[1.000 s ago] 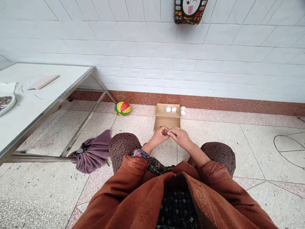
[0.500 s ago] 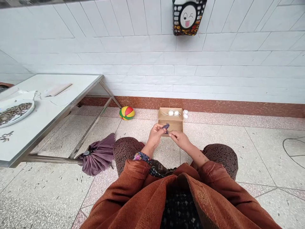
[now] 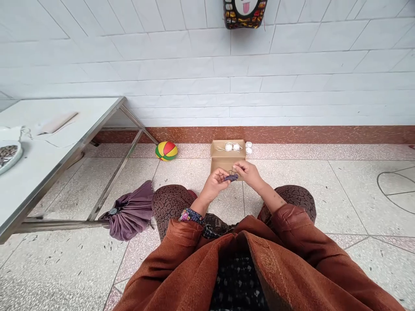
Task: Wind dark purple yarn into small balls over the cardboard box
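Note:
My left hand [image 3: 214, 185] is closed around one end of a small dark purple bundle of yarn [image 3: 231, 177], which points to the right between its fingertips. Just above the bundle's right end, my right hand [image 3: 248, 172] is pinched shut on a thin dark strand of yarn that appears to run down to the bundle. Both hands are in front of an open cardboard box [image 3: 223, 165] on the floor. White balls of yarn [image 3: 232, 147] lie in the raised lid part of the box, and more white balls [image 3: 248, 147] sit beside it.
A white table [image 3: 81, 125] with metal legs stands at the left, bearing a dish [image 3: 20, 152] of small dark pieces and a folded cloth [image 3: 58, 122]. Below are a purple cloth bag [image 3: 132, 211] and a colourful ball [image 3: 166, 150]. A black basket [image 3: 244, 19] hangs on the tiled wall.
My right hand has risen from beside the bundle to above it. The bundle has turned from upright-slanting to nearly level. The head view has tilted down and shifted right.

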`<state>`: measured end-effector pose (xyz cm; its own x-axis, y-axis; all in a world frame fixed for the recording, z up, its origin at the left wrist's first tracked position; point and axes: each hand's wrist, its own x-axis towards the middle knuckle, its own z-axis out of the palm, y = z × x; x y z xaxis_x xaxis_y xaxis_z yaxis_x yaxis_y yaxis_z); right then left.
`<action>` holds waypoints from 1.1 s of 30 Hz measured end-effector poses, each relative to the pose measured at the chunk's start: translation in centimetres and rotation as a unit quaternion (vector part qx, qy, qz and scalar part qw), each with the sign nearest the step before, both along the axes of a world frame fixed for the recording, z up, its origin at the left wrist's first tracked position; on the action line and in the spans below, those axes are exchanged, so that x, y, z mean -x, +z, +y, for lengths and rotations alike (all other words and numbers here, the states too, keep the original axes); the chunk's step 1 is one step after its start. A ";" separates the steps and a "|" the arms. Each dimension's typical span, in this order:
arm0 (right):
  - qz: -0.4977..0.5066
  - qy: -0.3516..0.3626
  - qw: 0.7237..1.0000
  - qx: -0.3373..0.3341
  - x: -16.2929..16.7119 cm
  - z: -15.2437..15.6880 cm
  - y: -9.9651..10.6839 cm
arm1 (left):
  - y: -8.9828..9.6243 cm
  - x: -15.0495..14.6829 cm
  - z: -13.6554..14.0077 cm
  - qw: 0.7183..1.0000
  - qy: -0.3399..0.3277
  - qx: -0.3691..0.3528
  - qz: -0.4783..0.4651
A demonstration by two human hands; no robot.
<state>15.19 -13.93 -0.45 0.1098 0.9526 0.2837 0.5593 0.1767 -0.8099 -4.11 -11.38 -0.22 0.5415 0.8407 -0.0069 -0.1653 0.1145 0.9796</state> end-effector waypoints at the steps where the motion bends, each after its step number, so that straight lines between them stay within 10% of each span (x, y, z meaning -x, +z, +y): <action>1: 0.002 0.002 1.000 0.015 0.3 -0.4 -0.7 | 0.1 0.0 0.0 1.000 0.015 0.012 -0.015; 9: -0.037 0.128 0.990 -0.036 3.5 -4.7 -1.8 | -0.6 0.3 0.1 0.990 0.138 0.032 0.006; 18: -0.024 0.079 0.995 -0.060 1.5 -0.8 1.8 | 1.6 2.1 -1.9 1.000 -0.002 0.008 0.017; 27: -0.027 0.149 0.988 -0.038 3.8 -6.0 0.4 | 0.8 0.9 -1.7 0.988 0.147 0.041 -0.036; 33: 0.021 0.094 0.991 -0.095 2.6 -5.6 4.1 | 1.2 0.8 -1.9 0.999 0.050 -0.006 0.013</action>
